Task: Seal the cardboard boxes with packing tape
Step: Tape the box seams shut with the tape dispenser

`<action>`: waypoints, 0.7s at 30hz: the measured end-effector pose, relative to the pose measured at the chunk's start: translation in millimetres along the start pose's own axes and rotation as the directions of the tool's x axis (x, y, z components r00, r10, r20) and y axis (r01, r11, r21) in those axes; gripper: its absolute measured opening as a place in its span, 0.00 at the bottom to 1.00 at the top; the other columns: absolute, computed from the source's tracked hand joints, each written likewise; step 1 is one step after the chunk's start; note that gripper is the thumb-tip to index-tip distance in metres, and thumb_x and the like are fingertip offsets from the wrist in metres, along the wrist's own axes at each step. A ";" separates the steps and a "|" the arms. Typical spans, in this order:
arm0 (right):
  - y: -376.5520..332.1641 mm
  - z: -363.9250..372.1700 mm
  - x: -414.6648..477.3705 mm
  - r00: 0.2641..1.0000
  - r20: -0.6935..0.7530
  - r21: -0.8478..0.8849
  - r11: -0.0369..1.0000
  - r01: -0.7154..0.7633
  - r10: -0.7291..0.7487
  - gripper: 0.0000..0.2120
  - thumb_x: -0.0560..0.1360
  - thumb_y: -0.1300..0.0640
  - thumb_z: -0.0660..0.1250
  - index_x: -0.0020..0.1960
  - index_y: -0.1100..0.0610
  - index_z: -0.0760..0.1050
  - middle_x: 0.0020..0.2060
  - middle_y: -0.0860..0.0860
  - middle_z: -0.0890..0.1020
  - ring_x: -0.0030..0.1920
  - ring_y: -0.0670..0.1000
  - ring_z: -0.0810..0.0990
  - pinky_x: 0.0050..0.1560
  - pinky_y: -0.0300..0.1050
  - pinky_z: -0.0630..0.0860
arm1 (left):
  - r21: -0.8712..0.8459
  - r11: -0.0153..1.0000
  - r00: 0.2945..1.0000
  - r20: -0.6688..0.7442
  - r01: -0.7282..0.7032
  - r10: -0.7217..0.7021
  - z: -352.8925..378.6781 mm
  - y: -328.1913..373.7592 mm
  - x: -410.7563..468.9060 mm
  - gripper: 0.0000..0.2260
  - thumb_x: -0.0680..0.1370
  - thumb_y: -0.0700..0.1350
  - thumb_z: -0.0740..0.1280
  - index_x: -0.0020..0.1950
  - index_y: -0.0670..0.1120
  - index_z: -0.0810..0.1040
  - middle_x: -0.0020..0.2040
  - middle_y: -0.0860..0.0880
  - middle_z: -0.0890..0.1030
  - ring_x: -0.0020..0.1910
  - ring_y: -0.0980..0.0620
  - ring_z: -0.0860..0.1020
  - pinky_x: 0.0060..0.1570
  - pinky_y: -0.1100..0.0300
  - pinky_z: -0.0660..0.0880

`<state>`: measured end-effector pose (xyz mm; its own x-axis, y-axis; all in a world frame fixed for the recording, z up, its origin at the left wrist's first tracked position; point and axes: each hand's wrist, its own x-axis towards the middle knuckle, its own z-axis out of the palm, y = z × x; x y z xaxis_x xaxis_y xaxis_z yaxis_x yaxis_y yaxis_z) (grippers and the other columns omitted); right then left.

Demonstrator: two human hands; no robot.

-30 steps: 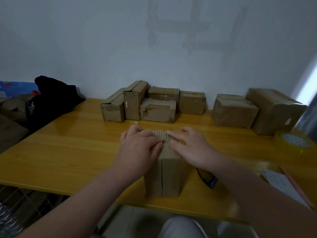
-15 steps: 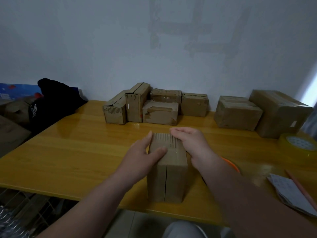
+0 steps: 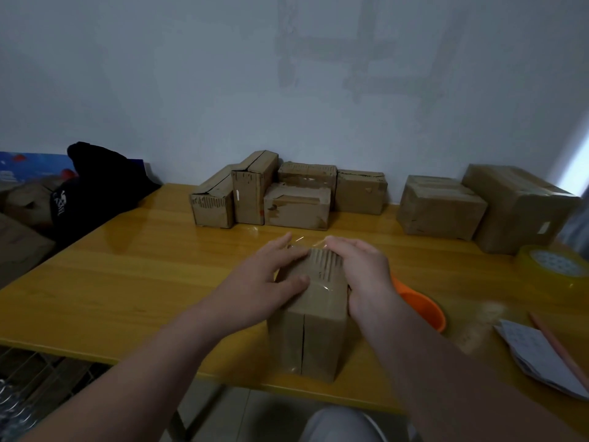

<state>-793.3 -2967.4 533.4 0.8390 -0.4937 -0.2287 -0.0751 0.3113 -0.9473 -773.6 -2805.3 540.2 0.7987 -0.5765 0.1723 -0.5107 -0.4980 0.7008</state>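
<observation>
Both hands press the taped cardboard box [image 3: 322, 333] at the near edge of the tabletop [image 3: 127, 282], left hand [image 3: 264, 282] and right hand [image 3: 366, 275] with fingers laid flat, gripping nothing. The right wrist half hides an orange ring [image 3: 424, 307]; tape roll [image 3: 554, 266] far right, more boxes [image 3: 296, 205] by the wall.

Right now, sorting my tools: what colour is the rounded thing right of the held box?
The rounded thing is orange; the head view shows it.

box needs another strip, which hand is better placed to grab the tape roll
Probably right. The right hand rests on the right side of the box, toward the tape roll; the left hand would have to cross over the box.
</observation>
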 end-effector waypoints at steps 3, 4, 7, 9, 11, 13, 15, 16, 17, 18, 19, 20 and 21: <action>-2.1 -4.4 -4.7 0.994 0.105 -0.015 1.000 0.015 -0.014 0.08 0.71 0.52 0.73 0.47 0.53 0.81 0.40 0.51 0.84 0.41 0.51 0.84 0.36 0.45 0.79 | -0.308 0.951 0.991 -0.130 -0.027 -0.014 -7.7 0.9 6.2 0.13 0.74 0.46 0.69 0.58 0.58 0.77 0.64 0.61 0.73 0.62 0.62 0.70 0.59 0.56 0.71; -2.4 -5.3 -5.7 0.988 0.145 -0.027 0.998 0.053 -0.049 0.08 0.71 0.51 0.73 0.46 0.53 0.81 0.39 0.50 0.84 0.41 0.50 0.83 0.38 0.46 0.79 | -0.379 0.925 0.986 -0.158 -0.017 -0.046 -9.7 0.5 8.7 0.14 0.73 0.45 0.70 0.57 0.56 0.76 0.59 0.60 0.76 0.59 0.61 0.74 0.56 0.57 0.74; -7.6 -7.4 -9.6 0.954 0.252 -0.081 0.979 0.188 -0.162 0.10 0.69 0.46 0.74 0.41 0.52 0.82 0.36 0.48 0.83 0.41 0.48 0.83 0.45 0.48 0.80 | -0.500 0.865 0.987 -0.113 0.046 -0.118 -14.4 -4.1 14.2 0.18 0.72 0.42 0.71 0.60 0.53 0.75 0.54 0.54 0.81 0.55 0.55 0.78 0.54 0.54 0.76; -13.8 -11.1 -10.2 0.921 0.322 -0.055 0.967 0.249 -0.219 0.13 0.63 0.44 0.75 0.42 0.51 0.82 0.40 0.48 0.84 0.46 0.50 0.83 0.52 0.52 0.80 | -0.463 0.885 0.985 -0.132 0.035 -0.108 -17.5 -6.0 15.6 0.10 0.72 0.41 0.71 0.52 0.51 0.81 0.50 0.50 0.82 0.52 0.53 0.79 0.54 0.52 0.76; -21.1 -18.3 -9.3 0.869 0.432 -0.064 0.953 0.297 -0.242 0.20 0.59 0.46 0.77 0.49 0.49 0.81 0.48 0.47 0.85 0.52 0.48 0.82 0.56 0.49 0.79 | -0.470 0.882 0.983 -0.169 -0.015 -0.073 -19.6 -6.3 15.1 0.05 0.72 0.40 0.71 0.44 0.49 0.83 0.46 0.48 0.83 0.49 0.49 0.80 0.50 0.52 0.77; -25.9 -25.6 -8.6 0.808 0.551 -0.179 0.917 0.356 -0.206 0.25 0.59 0.50 0.77 0.56 0.46 0.79 0.52 0.43 0.83 0.55 0.43 0.80 0.55 0.42 0.79 | -0.472 0.879 0.977 -0.209 -0.067 -0.038 -19.7 -6.3 15.3 0.03 0.72 0.40 0.71 0.43 0.47 0.83 0.44 0.48 0.83 0.47 0.48 0.80 0.47 0.53 0.76; -26.9 -30.0 -6.8 0.799 0.577 -0.287 0.874 0.392 -0.169 0.22 0.63 0.54 0.76 0.56 0.47 0.81 0.52 0.43 0.84 0.55 0.42 0.80 0.55 0.41 0.78 | -0.456 0.882 0.968 -0.251 -0.116 -0.002 -19.5 -5.3 16.3 0.03 0.72 0.40 0.71 0.42 0.46 0.83 0.44 0.48 0.84 0.47 0.50 0.81 0.47 0.54 0.77; -27.0 -30.7 -6.6 0.807 0.564 -0.315 0.857 0.408 -0.177 0.17 0.65 0.56 0.76 0.54 0.48 0.82 0.50 0.44 0.84 0.54 0.43 0.81 0.55 0.42 0.78 | -0.440 0.887 0.963 -0.267 -0.138 0.018 -18.8 -4.4 17.0 0.03 0.72 0.40 0.71 0.42 0.47 0.83 0.44 0.48 0.84 0.47 0.50 0.81 0.47 0.55 0.77; -27.1 -30.9 -6.6 0.812 0.547 -0.322 0.844 0.428 -0.203 0.13 0.68 0.58 0.74 0.52 0.49 0.83 0.49 0.45 0.85 0.53 0.43 0.81 0.55 0.42 0.77 | -0.416 0.895 0.958 -0.283 -0.161 0.041 -17.9 -3.6 17.4 0.03 0.72 0.40 0.71 0.42 0.47 0.83 0.44 0.48 0.84 0.47 0.51 0.81 0.47 0.56 0.78; -27.2 -30.9 -6.4 0.809 0.535 -0.314 0.831 0.459 -0.244 0.10 0.70 0.58 0.73 0.51 0.50 0.83 0.47 0.45 0.85 0.51 0.43 0.82 0.55 0.42 0.78 | -0.389 0.903 0.952 -0.298 -0.184 0.066 -16.8 -2.9 17.7 0.04 0.72 0.40 0.71 0.41 0.48 0.82 0.44 0.49 0.84 0.47 0.52 0.81 0.47 0.58 0.78; -27.2 -30.7 -6.4 0.796 0.528 -0.302 0.811 0.501 -0.296 0.08 0.71 0.58 0.72 0.50 0.51 0.84 0.46 0.46 0.85 0.50 0.43 0.82 0.54 0.41 0.78 | -0.368 0.907 0.946 -0.312 -0.205 0.086 -15.8 -2.6 17.9 0.04 0.71 0.40 0.71 0.41 0.49 0.82 0.44 0.49 0.84 0.47 0.53 0.81 0.47 0.59 0.78; -26.9 -30.8 -6.5 0.776 0.522 -0.301 0.774 0.557 -0.355 0.07 0.72 0.58 0.71 0.50 0.51 0.84 0.45 0.45 0.85 0.50 0.42 0.82 0.53 0.39 0.78 | -0.358 0.908 0.941 -0.324 -0.219 0.099 -15.1 -2.9 17.8 0.04 0.71 0.40 0.71 0.41 0.49 0.82 0.44 0.50 0.84 0.47 0.54 0.81 0.47 0.60 0.78; -25.7 -30.9 -6.9 0.746 0.519 -0.310 0.721 0.620 -0.418 0.07 0.73 0.59 0.71 0.50 0.52 0.83 0.45 0.45 0.85 0.49 0.41 0.82 0.52 0.37 0.78 | -0.358 0.905 0.938 -0.329 -0.229 0.108 -14.6 -3.8 17.6 0.04 0.71 0.40 0.71 0.41 0.49 0.82 0.45 0.50 0.84 0.47 0.55 0.81 0.48 0.61 0.77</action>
<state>-813.8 -2997.0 552.4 0.9368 -0.0768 0.3413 0.2985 -0.3332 -0.8943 -753.0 -2804.0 550.7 0.7990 -0.3816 0.4648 -0.5317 -0.0870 0.8425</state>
